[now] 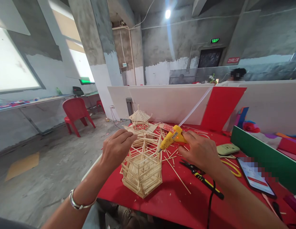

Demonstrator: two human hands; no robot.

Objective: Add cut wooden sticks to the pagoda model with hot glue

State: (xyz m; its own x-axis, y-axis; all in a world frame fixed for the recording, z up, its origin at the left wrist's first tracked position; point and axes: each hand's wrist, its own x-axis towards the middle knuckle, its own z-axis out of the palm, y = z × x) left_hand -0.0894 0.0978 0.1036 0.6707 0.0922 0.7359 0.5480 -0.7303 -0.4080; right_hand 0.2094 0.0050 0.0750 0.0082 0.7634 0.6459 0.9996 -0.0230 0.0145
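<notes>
Grip of the right hand (202,149) is grasping a yellow glue gun (172,138), whose nozzle is pointing down and left, ending just beside the right-hand upright of a stick framework (143,175). A translucent glue stick (195,106) is jutting from the gun's rear. The left hand (119,146) is hovering at the framework's upper left, its fingers bunching together; whether its grip is pinching anything, I cannot tell. A silvery bracelet (75,203) is circling that wrist.

The framework is resting near the front edge of a red surface (181,211), its many-sided sticks-and-rails form rising between the two forearms. Just behind it, a small tower with a conical roof (139,117) is standing, partly hidden. Loose sticks (178,175) are scattering to the right, and black-and-yellow pliers (207,184) are lying below the right hand, a dark cable (211,203) crossing them. Farther right, a yellow ring (237,170), a pale green object (228,149) and a phone (256,176) are lying before a green board (264,159).

Beyond, white panels (167,105) and a red panel (222,108) are screening the back; another person (234,83) is showing above them. A red chair (76,109) is standing on the concrete floor (66,159) at left.
</notes>
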